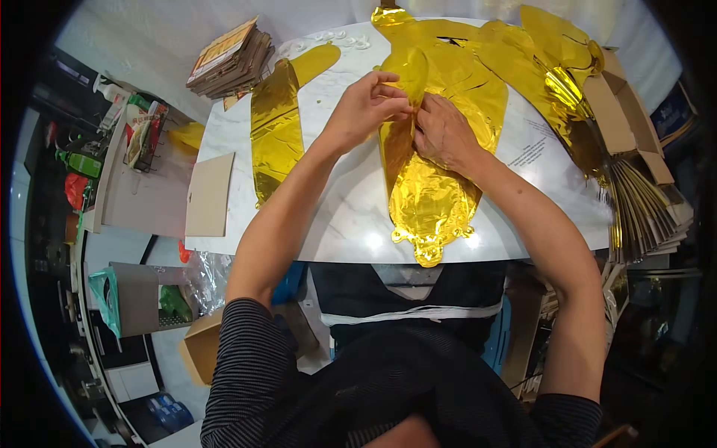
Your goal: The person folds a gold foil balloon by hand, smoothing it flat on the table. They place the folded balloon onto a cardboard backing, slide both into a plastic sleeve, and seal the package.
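A flat gold foil balloon (435, 200) lies across the middle of the white table (340, 224), its tabbed end near the front edge. My left hand (371, 108) pinches a raised fold of the foil between thumb and fingers. Close beside it, my right hand (447, 134) has its fingers closed on the same fold, resting on the balloon. What lies exactly between the fingertips is too small to make out. To the left is a folded gold foil strip (275, 131). More gold foil (508, 56) spreads behind my hands and off to the right.
A stack of printed cards (233, 61) stands at the back left, near small white rings (347, 41). A cardboard sheet (209, 196) lies at the left edge. On the right are an open cardboard box (621, 116) and stacked folded cardboard (646, 209).
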A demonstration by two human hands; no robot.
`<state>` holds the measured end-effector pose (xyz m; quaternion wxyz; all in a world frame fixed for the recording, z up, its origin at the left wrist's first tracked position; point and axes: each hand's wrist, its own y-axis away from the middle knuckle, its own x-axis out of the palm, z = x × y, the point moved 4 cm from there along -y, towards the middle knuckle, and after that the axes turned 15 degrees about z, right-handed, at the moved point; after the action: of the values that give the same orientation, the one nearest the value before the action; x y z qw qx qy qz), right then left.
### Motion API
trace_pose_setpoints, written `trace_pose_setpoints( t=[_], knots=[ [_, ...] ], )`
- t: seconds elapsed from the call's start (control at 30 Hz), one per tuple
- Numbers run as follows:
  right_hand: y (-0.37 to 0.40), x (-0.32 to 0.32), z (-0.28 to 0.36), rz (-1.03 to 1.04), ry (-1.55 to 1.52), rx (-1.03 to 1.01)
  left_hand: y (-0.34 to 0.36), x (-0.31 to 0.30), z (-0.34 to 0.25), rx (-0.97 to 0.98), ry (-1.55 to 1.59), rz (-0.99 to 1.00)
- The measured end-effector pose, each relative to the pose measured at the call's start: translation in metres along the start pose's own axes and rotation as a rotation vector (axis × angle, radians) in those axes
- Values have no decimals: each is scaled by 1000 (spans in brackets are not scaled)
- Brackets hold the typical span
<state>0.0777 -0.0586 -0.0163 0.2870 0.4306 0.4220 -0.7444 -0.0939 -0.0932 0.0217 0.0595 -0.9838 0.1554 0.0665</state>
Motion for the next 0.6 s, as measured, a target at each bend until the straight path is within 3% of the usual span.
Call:
trace_pose_setpoints(
  t=[0.07, 0.13, 0.17, 0.23, 0.3, 0.37, 0.6],
  knots=[
    [0, -1, -1, 47, -58, 38, 11, -12, 8, 27, -54, 10],
    [1, -3, 1, -16, -28, -46, 31, -34, 13, -94, -483, -142],
    [1, -3, 1, -17, -31, -46, 41, -37, 13, -97, -485, -142],
    [0, -3, 1, 20, -27, -24, 61, -33, 10, -51, -979, -66],
    [0, -5, 3, 15, -36, -26, 69, -29, 19, -31, -1003, 3],
    [0, -2, 2, 13, -40, -27, 69, -12, 17, 126, -1085, 147],
    [-3, -1, 0, 37, -35, -3, 54, -2, 26, 27, -1256, 266]
  ],
)
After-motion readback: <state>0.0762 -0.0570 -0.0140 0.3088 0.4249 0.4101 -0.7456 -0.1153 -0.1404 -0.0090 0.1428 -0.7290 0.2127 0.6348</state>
